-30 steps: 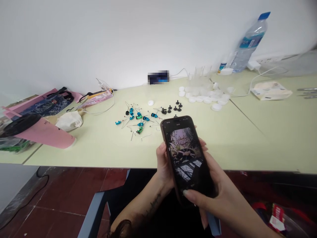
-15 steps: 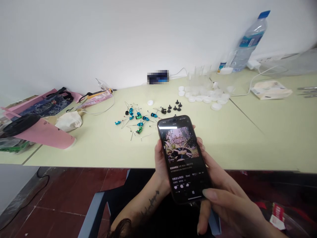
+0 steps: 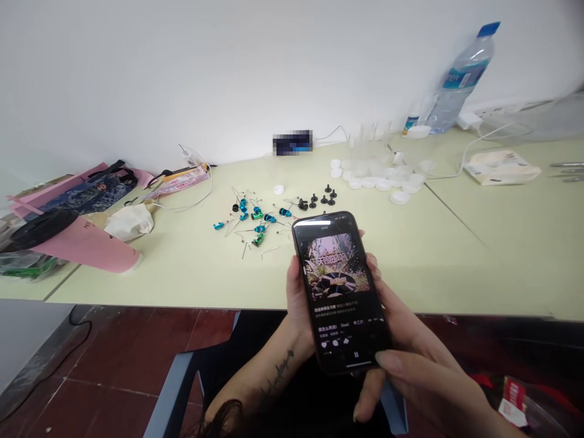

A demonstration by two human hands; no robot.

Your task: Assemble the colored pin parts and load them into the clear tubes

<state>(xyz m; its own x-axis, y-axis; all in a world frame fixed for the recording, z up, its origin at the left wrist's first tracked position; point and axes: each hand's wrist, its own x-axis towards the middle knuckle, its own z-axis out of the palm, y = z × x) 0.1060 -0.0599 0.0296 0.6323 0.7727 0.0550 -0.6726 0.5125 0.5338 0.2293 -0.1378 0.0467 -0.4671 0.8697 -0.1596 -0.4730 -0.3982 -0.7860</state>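
A black smartphone is held upright over the table's front edge, its screen showing a music player with a pause symbol. My left hand wraps around its left side, with fingertips showing at the right edge. My right hand grips the lower right side, the thumb lying at the screen's lower right corner. Beyond the phone lie several blue and green metal parts with thin wires. Several small black screw-like pieces stand just behind the phone.
Clear tubes and white round caps cluster at the back right, near a tall water bottle. A pink cup lies tilted at left beside a white cloth pouch. A pixelated device leans on the wall.
The view has shifted slightly, and everything on the table appears a little further right. Both hands keep their hold on the phone; the right thumb stays by its lower corner.
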